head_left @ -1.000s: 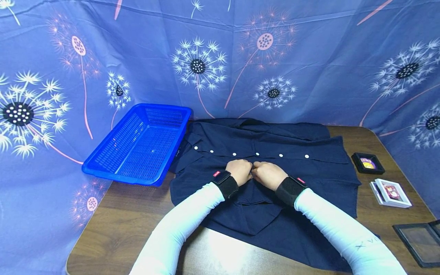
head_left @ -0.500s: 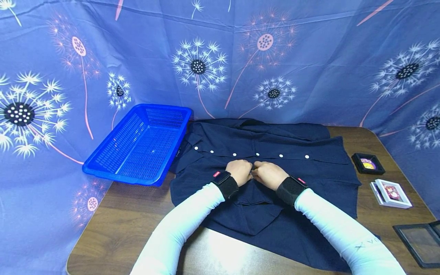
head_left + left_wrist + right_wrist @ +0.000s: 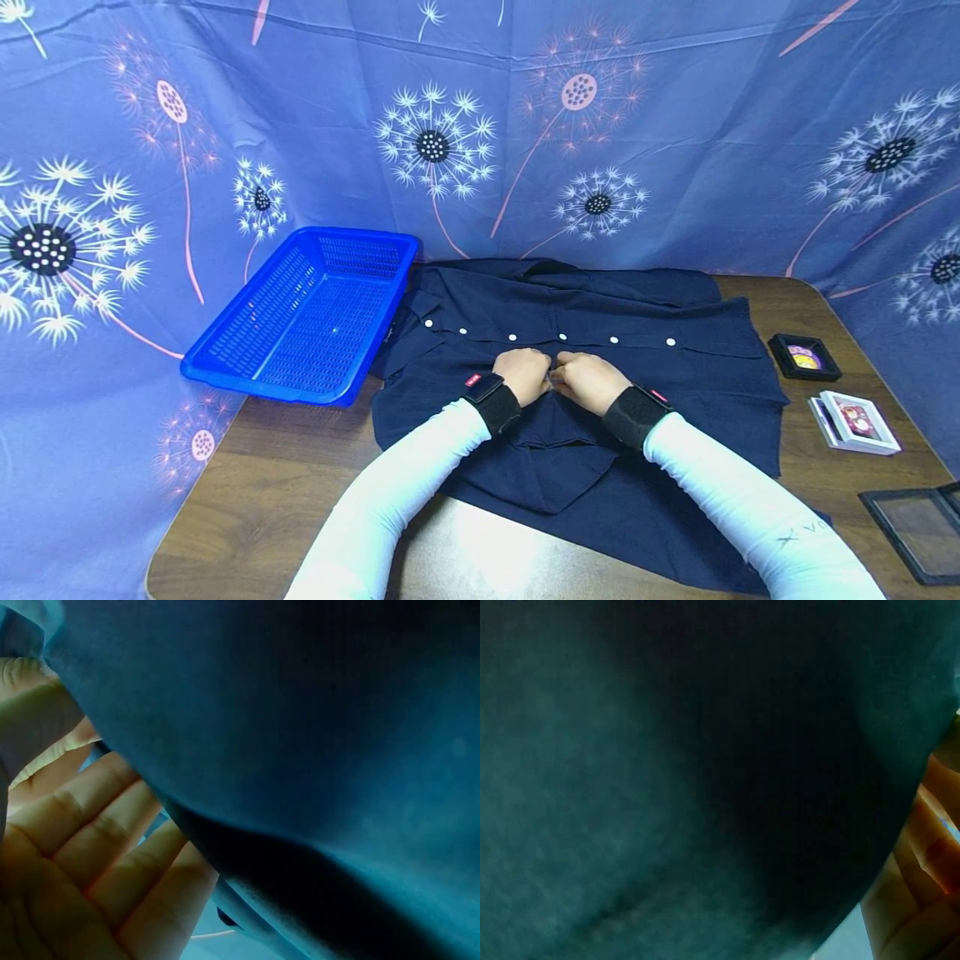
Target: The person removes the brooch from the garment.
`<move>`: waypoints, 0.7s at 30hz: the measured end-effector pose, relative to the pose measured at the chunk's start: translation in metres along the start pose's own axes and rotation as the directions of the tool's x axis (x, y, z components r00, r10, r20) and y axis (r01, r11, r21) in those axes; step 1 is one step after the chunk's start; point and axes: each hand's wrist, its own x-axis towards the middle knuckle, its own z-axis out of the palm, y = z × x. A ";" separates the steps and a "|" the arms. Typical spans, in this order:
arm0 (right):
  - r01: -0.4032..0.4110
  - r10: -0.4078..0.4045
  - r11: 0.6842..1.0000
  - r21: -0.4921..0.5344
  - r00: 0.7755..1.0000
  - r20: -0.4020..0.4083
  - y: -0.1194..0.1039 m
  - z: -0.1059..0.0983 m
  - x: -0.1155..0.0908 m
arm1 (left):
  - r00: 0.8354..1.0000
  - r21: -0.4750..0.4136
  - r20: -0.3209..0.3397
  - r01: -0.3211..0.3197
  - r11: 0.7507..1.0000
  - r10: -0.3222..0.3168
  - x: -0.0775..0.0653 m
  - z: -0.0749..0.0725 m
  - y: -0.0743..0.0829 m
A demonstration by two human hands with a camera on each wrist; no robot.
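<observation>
A navy button-up shirt [image 3: 697, 392] lies spread across the table, with a row of white buttons [image 3: 563, 337] running along its middle. Just below that row, my left hand [image 3: 521, 372] and right hand [image 3: 588, 381] meet and pinch the cloth, fingertips almost touching. In the left wrist view, shirt fabric [image 3: 262, 735] fills most of the picture, its edge held at the thumb while the other fingers lie under it. Dark cloth [image 3: 630, 787] covers most of the right wrist view, where only some fingers show at the right edge. What sits right between the fingertips is hidden.
A blue plastic basket [image 3: 270, 390] stands at the left, touching or close to the shirt's collar end. Along the right side of the wooden table [image 3: 247, 492] are a small black box [image 3: 782, 358], a white-framed item [image 3: 862, 419] and a black frame [image 3: 915, 533]. A patterned cloth [image 3: 675, 108] hangs behind.
</observation>
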 end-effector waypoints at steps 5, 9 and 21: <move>-0.011 0.011 1.000 0.002 1.000 0.004 0.001 0.001 0.000 | 1.000 -0.004 -0.004 0.000 1.000 0.000 0.000 0.002 -0.001; -0.018 0.018 1.000 -0.004 1.000 0.007 0.000 0.000 -0.001 | 1.000 -0.013 0.005 0.005 1.000 -0.005 0.000 0.001 -0.001; -0.067 0.067 0.998 -0.007 0.998 0.005 0.000 0.001 -0.004 | 1.000 -0.011 0.017 -0.006 1.000 0.006 0.001 0.001 -0.002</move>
